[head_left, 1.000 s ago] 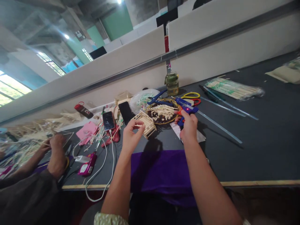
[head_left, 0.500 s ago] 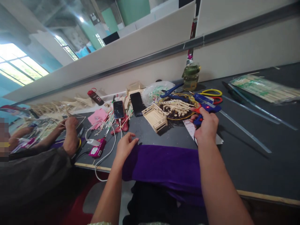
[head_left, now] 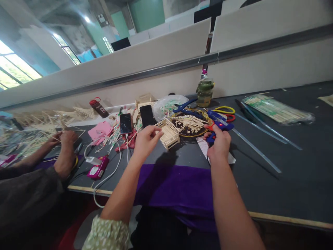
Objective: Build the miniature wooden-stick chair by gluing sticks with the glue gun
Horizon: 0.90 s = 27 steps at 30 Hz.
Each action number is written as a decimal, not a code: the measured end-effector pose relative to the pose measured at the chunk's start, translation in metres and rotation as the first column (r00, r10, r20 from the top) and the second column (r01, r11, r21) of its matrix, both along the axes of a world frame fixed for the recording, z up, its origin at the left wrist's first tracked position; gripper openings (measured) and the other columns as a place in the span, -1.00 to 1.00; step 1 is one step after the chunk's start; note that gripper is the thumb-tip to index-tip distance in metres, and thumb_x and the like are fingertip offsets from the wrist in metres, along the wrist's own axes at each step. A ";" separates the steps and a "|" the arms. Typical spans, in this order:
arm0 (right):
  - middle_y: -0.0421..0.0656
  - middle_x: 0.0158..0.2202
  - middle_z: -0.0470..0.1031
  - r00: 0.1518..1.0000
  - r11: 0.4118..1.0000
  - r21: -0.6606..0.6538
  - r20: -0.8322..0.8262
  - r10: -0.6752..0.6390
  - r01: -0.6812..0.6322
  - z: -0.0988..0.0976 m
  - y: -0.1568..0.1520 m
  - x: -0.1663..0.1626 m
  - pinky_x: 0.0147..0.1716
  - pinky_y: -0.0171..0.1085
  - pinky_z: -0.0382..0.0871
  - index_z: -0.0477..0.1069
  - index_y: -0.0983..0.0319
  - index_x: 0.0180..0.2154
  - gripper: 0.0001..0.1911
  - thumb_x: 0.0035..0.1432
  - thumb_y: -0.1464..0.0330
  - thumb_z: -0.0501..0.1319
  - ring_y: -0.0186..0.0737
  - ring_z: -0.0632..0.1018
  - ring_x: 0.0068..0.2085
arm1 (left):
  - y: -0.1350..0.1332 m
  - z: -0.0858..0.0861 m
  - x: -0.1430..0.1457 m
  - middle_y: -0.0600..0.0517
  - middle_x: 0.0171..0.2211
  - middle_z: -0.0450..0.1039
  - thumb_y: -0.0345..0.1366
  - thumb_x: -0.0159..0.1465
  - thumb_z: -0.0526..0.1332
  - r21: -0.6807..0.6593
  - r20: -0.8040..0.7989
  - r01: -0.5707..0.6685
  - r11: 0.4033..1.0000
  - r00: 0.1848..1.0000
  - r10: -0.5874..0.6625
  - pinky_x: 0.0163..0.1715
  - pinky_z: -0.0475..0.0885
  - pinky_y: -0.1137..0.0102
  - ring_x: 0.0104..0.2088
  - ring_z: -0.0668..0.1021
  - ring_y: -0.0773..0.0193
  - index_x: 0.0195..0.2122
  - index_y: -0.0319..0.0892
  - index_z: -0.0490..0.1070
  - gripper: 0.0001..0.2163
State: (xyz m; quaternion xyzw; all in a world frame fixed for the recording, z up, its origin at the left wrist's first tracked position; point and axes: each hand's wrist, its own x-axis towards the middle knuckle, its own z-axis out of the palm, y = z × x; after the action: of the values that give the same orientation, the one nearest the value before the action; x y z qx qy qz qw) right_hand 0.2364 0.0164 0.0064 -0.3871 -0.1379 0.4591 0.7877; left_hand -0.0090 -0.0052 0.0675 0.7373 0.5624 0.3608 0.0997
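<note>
A left hand [head_left: 146, 143] hangs at the 9 o'clock side of a small wooden crate [head_left: 170, 135], thumb and forefinger drawn close together; whether they pinch a sliver of wood or touch the crate cannot be told. The right hand [head_left: 220, 144], at 3 o'clock, is wrapped around a blue glue gun [head_left: 224, 125], its light glowing red, a clear glue stick [head_left: 256, 150] trailing toward 4 o'clock. The crate, upright on the dark tabletop [head_left: 291, 180], looks light and stiff, dry rather than slippery, but its thin joints are probably fragile; a gentle hold low on the corner posts should suit it better than a squeeze on the top rails. The gun is likely smooth and heavier, best taken by its handle. At 2 o'clock, cut sticks [head_left: 191, 122] fill a round tray [head_left: 191, 135], with a green-lidded jar [head_left: 204, 95] beyond. A purple cloth [head_left: 179, 184] lies at 6 o'clock, two phones [head_left: 126, 124] toward 10. At 9 o'clock are a co-worker's hands [head_left: 68, 139]. A pale partition [head_left: 156, 55] runs behind at 12 o'clock; windows [head_left: 18, 67] shine at 10.
</note>
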 end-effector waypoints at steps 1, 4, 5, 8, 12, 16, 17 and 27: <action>-0.20 -0.48 0.62 1.000 1.000 -0.008 -0.005 -0.004 0.004 0.000 0.000 0.000 -0.74 -0.40 0.29 0.38 0.25 -0.38 -0.76 -0.12 0.31 0.35 -0.42 0.39 -0.69 | 0.013 0.009 0.015 0.11 -0.51 0.37 -0.20 0.25 0.27 0.024 -0.017 0.060 0.998 0.998 -0.060 -0.43 0.21 0.43 -0.48 0.37 0.36 -0.28 -0.16 0.54 -0.85; -0.22 -0.49 0.62 1.000 0.999 -0.031 -0.025 -0.016 0.015 -0.001 0.001 0.002 -0.74 -0.41 0.29 0.37 0.24 -0.37 -0.73 -0.14 0.30 0.37 -0.42 0.39 -0.68 | 0.052 0.018 0.055 0.12 -0.54 0.34 -0.29 0.23 0.28 0.011 -0.070 0.146 0.989 0.987 -0.145 -0.44 0.18 0.42 -0.49 0.35 0.35 -0.31 -0.18 0.55 -0.91; -0.22 -0.48 0.62 0.999 0.999 -0.033 -0.031 -0.018 0.017 -0.001 0.001 0.003 -0.73 -0.41 0.29 0.37 0.24 -0.37 -0.72 -0.14 0.29 0.37 -0.42 0.39 -0.68 | 0.063 0.017 0.064 0.12 -0.55 0.33 -0.30 0.23 0.28 -0.014 -0.079 0.167 0.986 0.983 -0.168 -0.44 0.17 0.42 -0.49 0.35 0.35 -0.30 -0.19 0.55 -0.91; -0.22 -0.48 0.61 0.999 0.999 -0.032 -0.039 -0.021 0.020 -0.001 0.002 0.003 -0.73 -0.41 0.28 0.36 0.24 -0.35 -0.70 -0.13 0.28 0.38 -0.42 0.39 -0.68 | 0.087 0.010 0.084 0.14 -0.55 0.32 -0.26 0.24 0.29 -0.101 -0.066 0.227 0.969 0.970 -0.234 -0.44 0.18 0.42 -0.49 0.36 0.34 -0.17 -0.20 0.53 -0.82; -0.22 -0.48 0.61 0.999 1.000 -0.025 -0.050 -0.010 0.009 0.001 0.001 0.003 -0.74 -0.41 0.28 0.36 0.23 -0.38 -0.70 -0.14 0.27 0.40 -0.42 0.39 -0.67 | 0.087 0.007 0.088 0.11 -0.46 0.36 -0.29 0.27 0.21 -0.107 0.014 0.234 0.966 0.972 -0.234 -0.38 0.25 0.40 -0.43 0.40 0.31 0.01 -0.22 0.42 -0.71; -0.24 -0.47 0.62 0.999 1.000 -0.011 -0.047 -0.002 0.001 0.004 -0.002 0.003 -0.72 -0.42 0.29 0.38 0.23 -0.38 -0.72 -0.14 0.28 0.39 -0.44 0.39 -0.67 | 0.059 0.010 0.067 0.00 -0.26 0.44 -0.47 0.24 0.04 -0.073 0.211 0.214 0.974 0.958 -0.194 -0.29 0.34 0.40 -0.26 0.46 0.29 -0.04 -0.20 0.40 -0.70; -0.24 -0.47 0.61 0.999 1.000 -0.010 -0.045 -0.002 0.002 0.005 -0.002 0.003 -0.72 -0.42 0.29 0.39 0.23 -0.39 -0.73 -0.14 0.28 0.39 -0.44 0.39 -0.67 | 0.049 0.009 0.059 -0.01 -0.24 0.44 -0.47 0.23 0.03 -0.078 0.273 0.202 0.976 0.946 -0.174 -0.30 0.35 0.42 -0.26 0.47 0.30 -0.05 -0.20 0.40 -0.70; -0.23 -0.46 0.60 0.999 0.999 0.027 -0.003 0.039 -0.039 0.007 -0.004 -0.003 -0.72 -0.43 0.27 0.39 0.24 -0.37 -0.71 -0.12 0.27 0.40 -0.45 0.39 -0.66 | -0.003 -0.030 0.011 0.04 -0.37 0.51 -0.18 0.20 0.32 -0.043 0.556 0.005 0.999 0.831 0.020 -0.36 0.45 0.43 -0.41 0.52 0.35 -0.24 -0.20 0.48 -0.79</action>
State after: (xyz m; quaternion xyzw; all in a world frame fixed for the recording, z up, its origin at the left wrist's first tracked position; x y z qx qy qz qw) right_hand 0.2335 0.0119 0.0138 -0.3729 -0.1503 0.4731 0.7839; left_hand 0.0019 -0.0078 0.0374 0.5960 0.5196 0.5479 0.2733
